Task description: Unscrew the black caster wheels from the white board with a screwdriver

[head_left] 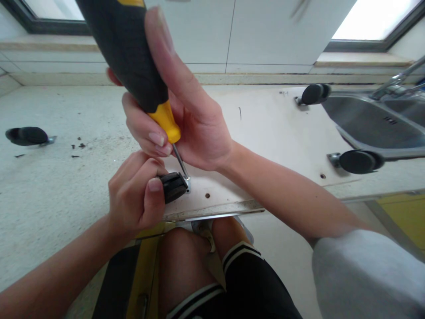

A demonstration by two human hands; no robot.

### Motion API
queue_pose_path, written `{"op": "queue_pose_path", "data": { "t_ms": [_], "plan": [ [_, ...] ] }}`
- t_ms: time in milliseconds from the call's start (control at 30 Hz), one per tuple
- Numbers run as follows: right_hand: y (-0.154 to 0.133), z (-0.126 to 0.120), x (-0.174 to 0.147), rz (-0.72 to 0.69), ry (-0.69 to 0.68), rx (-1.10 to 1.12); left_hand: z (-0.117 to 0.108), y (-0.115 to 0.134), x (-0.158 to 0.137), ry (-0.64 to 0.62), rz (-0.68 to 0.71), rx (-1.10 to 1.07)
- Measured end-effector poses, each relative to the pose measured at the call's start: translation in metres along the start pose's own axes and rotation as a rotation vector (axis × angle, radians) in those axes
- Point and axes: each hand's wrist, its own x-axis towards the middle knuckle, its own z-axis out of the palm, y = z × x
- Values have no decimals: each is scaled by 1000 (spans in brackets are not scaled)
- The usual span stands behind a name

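Observation:
My right hand (199,115) is wrapped around a black and yellow screwdriver (133,53), its shaft slanting down to the right. The tip meets a small metal mounting plate (188,182) on a white board (265,137). With fingers and thumb closed, my left hand (136,190) grips a black caster wheel (173,187) that belongs to this plate. Whether a screw sits under the tip is too small to tell. Just right of the plate, the board has a dark hole (207,195).
Two more casters (315,94) (360,161) stand on the board's right end, near a steel sink (368,124) with a faucet (395,86). A loose caster (26,136) lies on the speckled countertop (66,177) at left, beside dark crumbs (81,145). My knees are below the counter's front edge.

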Motion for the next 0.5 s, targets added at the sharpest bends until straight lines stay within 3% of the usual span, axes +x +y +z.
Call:
{"op": "queue_pose_path", "data": {
  "t_ms": [100, 200, 333, 500],
  "plan": [
    [-1, -12, 3, -37, -149, 24, -5, -3, 7, -50, 120, 145],
    [-4, -15, 5, 2, -184, -11, -12, -4, 16, -86, 205, 257],
    [-7, -10, 5, -53, -97, -24, -17, -3, 21, -127, 160, 265],
    [-3, -10, 4, -12, -189, 49, -13, -1, 16, -72, 93, 223]
  ]
}}
